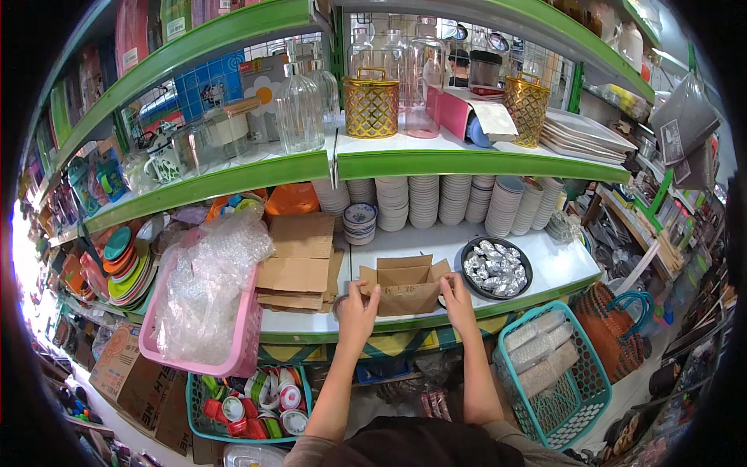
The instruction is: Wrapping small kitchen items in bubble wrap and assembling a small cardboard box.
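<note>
A small open cardboard box (408, 299) stands on the white lower shelf with its flaps raised. My left hand (358, 315) grips its left side flap between thumb and fingers. On the opposite side, my right hand (458, 303) pinches the right flap. Little of the box's inside can be seen, and its floor is hidden by the front wall. To the right is a round black tray (529, 268) filled with silver foil-wrapped pieces (495, 267). Flattened cardboard sheets (295, 251) lie stacked left of the box.
A pink basket (250, 327) of bubble wrap (201, 292) overhangs the shelf's left front. Stacked white bowls (423, 201) line the back, under a green-edged upper shelf (478, 165) of glassware. Below are teal baskets (557, 403) (251, 439) and a woven bag (610, 333).
</note>
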{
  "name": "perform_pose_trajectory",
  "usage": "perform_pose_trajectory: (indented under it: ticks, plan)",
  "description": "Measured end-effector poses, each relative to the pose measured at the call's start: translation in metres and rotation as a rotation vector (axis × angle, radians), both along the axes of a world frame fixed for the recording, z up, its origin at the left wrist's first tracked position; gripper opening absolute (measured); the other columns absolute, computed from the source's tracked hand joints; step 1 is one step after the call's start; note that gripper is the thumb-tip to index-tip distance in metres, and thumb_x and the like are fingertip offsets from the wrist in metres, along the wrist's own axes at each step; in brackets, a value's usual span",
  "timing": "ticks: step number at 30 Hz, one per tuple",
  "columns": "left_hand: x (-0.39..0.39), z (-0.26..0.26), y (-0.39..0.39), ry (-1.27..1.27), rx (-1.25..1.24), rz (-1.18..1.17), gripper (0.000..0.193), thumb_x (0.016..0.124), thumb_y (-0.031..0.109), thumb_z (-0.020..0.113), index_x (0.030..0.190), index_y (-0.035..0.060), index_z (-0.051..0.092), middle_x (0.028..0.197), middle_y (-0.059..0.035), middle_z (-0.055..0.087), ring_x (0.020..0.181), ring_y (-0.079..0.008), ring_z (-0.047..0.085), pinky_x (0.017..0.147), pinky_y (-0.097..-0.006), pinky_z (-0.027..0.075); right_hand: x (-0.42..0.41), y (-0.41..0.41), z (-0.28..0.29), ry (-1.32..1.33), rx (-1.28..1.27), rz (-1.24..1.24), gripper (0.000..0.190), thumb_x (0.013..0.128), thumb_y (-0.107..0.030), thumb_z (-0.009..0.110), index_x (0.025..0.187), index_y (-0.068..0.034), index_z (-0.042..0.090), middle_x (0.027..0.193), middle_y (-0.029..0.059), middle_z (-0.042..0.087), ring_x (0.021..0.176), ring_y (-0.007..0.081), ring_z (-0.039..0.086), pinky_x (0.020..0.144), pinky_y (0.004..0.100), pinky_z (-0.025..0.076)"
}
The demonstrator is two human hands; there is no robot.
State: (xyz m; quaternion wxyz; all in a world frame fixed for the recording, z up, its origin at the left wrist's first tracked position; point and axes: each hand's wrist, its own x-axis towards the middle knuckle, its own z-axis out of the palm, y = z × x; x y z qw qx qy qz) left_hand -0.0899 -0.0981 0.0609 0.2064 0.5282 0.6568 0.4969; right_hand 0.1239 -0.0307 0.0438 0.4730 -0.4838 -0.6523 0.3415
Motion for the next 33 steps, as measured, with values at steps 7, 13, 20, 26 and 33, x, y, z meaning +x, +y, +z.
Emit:
perform_pose_trajectory:
  ticks: [7, 13, 20, 26, 33]
  plan:
    - [-0.011, -0.034, 0.018, 0.288, 0.329, 0.213, 0.033, 0.091, 0.033, 0.057, 0.097, 0.0017, 0.065, 0.093, -0.0141, 0.066, 0.09, -0.0336, 0.06, 0.08, -0.0435, 0.047, 0.001, 0.027, -0.027, -0.07, 0.394, -0.225, 0.03, 0.093, -0.026, 0.054, 0.086, 0.001, 0.066, 0.088, 0.0123, 0.063, 0.082, 0.0254, 0.06, 0.077, 0.0316, 0.046]
    - [-0.018, -0.021, 0.024, 0.266, 0.141, 0.055, 0.03, 0.083, 0.03, 0.067, 0.09, 0.0009, 0.067, 0.097, -0.0135, 0.066, 0.094, -0.0295, 0.062, 0.078, -0.0397, 0.049, 0.004, 0.031, -0.014, -0.126, 0.032, -0.135, 0.017, 0.077, -0.015, 0.075, 0.083, 0.0, 0.068, 0.084, 0.0068, 0.063, 0.076, 0.0164, 0.06, 0.07, 0.0272, 0.047]
    - [-0.034, -0.028, 0.037, -0.044, 0.045, -0.182, 0.036, 0.079, 0.02, 0.071, 0.113, 0.0112, 0.062, 0.095, -0.0114, 0.068, 0.074, -0.0242, 0.067, 0.069, -0.0353, 0.052, 0.003, 0.043, -0.017, 0.046, -0.06, 0.106, 0.041, 0.074, -0.008, 0.076, 0.113, -0.007, 0.063, 0.078, 0.0076, 0.062, 0.067, 0.0106, 0.056, 0.058, 0.0246, 0.045]
    - [-0.048, -0.02, 0.055, 0.002, -0.152, -0.375, 0.065, 0.076, 0.014, 0.071, 0.135, 0.0264, 0.048, 0.106, -0.0145, 0.06, 0.083, -0.0211, 0.066, 0.072, -0.0326, 0.051, 0.007, 0.045, 0.017, -0.091, -0.231, 0.319, 0.066, 0.072, 0.007, 0.061, 0.133, -0.015, 0.05, 0.088, 0.0078, 0.05, 0.074, 0.0143, 0.051, 0.06, 0.025, 0.046]
    - [-0.063, -0.023, 0.078, 0.089, -0.288, -0.573, 0.075, 0.072, 0.01, 0.068, 0.141, 0.0226, 0.041, 0.106, -0.0154, 0.055, 0.083, -0.0241, 0.061, 0.077, -0.0331, 0.049, 0.009, 0.066, 0.013, -0.293, -0.257, 0.47, 0.071, 0.072, 0.009, 0.051, 0.138, -0.015, 0.043, 0.109, 0.015, 0.046, 0.089, 0.0223, 0.05, 0.063, 0.0294, 0.048]
